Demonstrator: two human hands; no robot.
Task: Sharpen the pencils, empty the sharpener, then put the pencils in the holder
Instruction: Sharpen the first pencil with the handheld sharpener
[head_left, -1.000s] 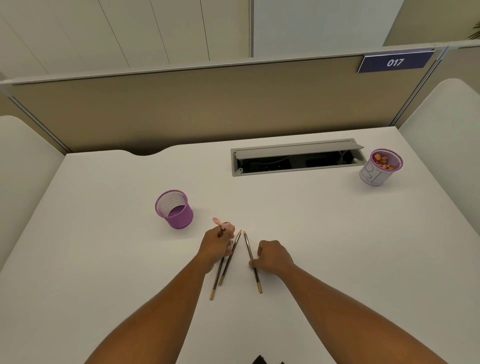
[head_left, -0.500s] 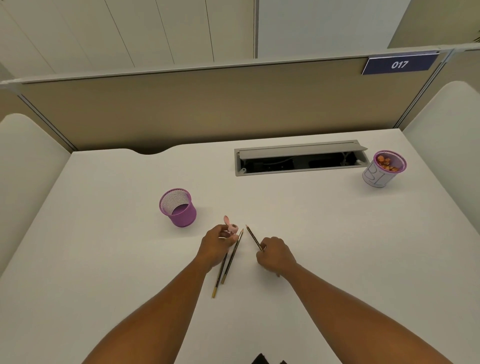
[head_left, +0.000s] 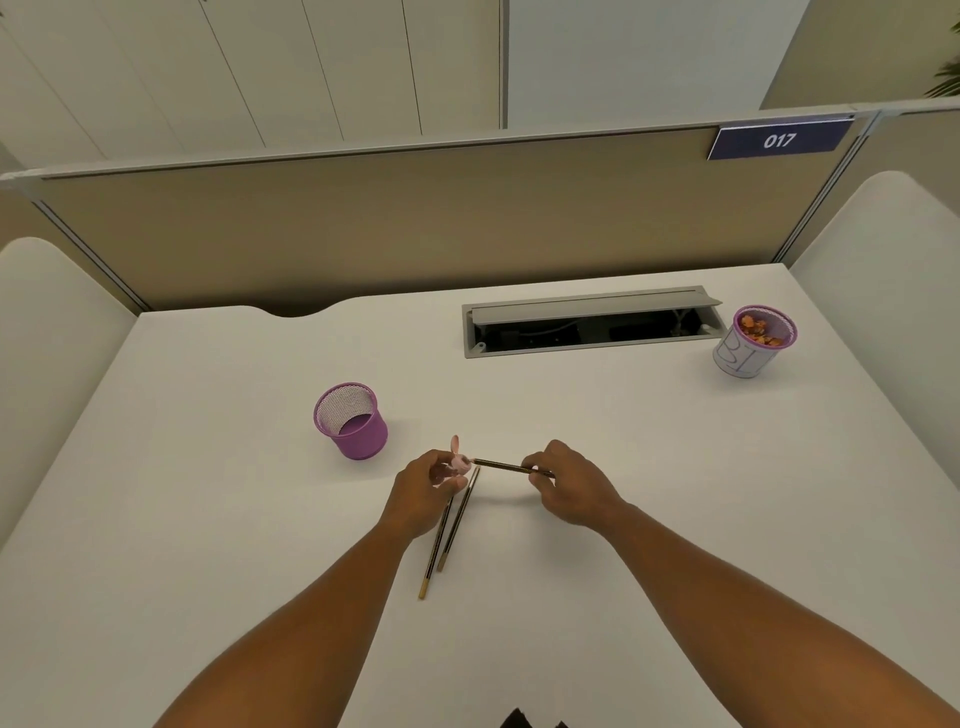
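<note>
My left hand (head_left: 423, 491) grips a small pink rabbit-shaped sharpener (head_left: 458, 461) just above the desk. My right hand (head_left: 569, 480) pinches a dark pencil (head_left: 501, 466), held level with its tip at the sharpener's opening. Two more dark pencils with gold ends (head_left: 447, 530) lie side by side on the white desk under my left hand. A purple mesh holder (head_left: 352, 422) stands to the left of the sharpener with nothing visible inside it.
A white cup with a purple rim (head_left: 750, 343) holds orange-brown shavings at the back right. A grey cable hatch (head_left: 592, 321) sits open at the back of the white desk (head_left: 208, 519). A beige partition runs behind it.
My right hand picked the third pencil up off the desk and swung it level, its tip now at the sharpener. My left hand lifted the sharpener slightly.
</note>
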